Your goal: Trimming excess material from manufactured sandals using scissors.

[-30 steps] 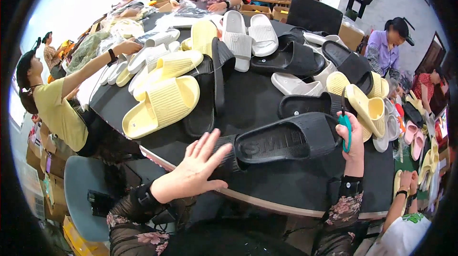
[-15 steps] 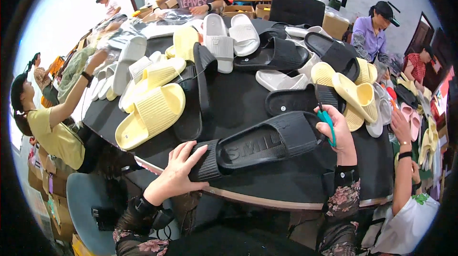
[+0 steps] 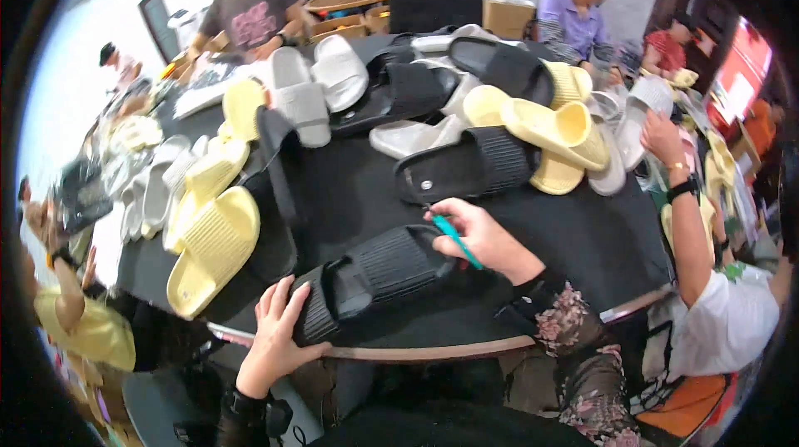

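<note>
A pair of black slides (image 3: 398, 264) with ribbed straps lies overlapping near the table's front edge. My left hand (image 3: 279, 332) grips the near left end, fingers over the ribbed strap and thumb at its front side. In my right hand (image 3: 487, 240) is a small pair of teal-handled snips (image 3: 456, 239), the fingers closed round the handle. Its dark tip points up and left, just above the right end of the pair. Another black slide (image 3: 462, 168) lies beyond that hand. Whether the tip touches anything I cannot tell.
Yellow slides (image 3: 216, 239) and a standing black slide (image 3: 283, 189) are at left. Grey slides (image 3: 300, 101) and more black ones lie farther back. More yellow slides (image 3: 558, 131) are piled at right. A co-worker's hand (image 3: 663, 143) holds a grey slide; other people surround the black table (image 3: 349, 189).
The view has swung right, so the table's things sit farther left. My right hand with the snips has come closer to my left hand, and the black pair has shifted. A co-worker's hand at right has lifted a grey slide.
</note>
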Demonstrator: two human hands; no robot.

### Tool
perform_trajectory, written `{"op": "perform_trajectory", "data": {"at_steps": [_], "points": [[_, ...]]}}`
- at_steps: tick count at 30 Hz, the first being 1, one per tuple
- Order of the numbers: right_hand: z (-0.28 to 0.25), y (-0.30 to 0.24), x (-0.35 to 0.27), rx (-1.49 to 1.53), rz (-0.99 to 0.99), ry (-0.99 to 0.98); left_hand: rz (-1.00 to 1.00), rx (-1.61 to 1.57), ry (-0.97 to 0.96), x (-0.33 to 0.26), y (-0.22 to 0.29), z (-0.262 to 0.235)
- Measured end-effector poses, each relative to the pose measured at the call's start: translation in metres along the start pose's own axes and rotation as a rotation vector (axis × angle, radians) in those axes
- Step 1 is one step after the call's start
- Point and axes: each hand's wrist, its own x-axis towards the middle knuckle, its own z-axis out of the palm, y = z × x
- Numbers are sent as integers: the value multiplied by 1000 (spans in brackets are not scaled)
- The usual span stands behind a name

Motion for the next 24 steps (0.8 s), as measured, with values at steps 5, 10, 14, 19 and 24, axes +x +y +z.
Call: {"op": "perform_trajectory", "data": {"at_steps": [5, 10, 14, 19, 24], "points": [[-5, 19, 5, -122, -106, 98, 18, 19, 13, 2, 4, 10], [-19, -12, -4, -375, -292, 331, -2, -49, 65, 9, 8, 14], [-32, -22, -9, -171, -393, 480, -11, -159, 60, 23, 19, 13], [-37, -37, -27, 92, -416, 545, -117, -507, 27, 42, 32, 14], [-38, -48, -52, 331, -537, 532, -13, -558, -20, 78, 70, 24]]}}
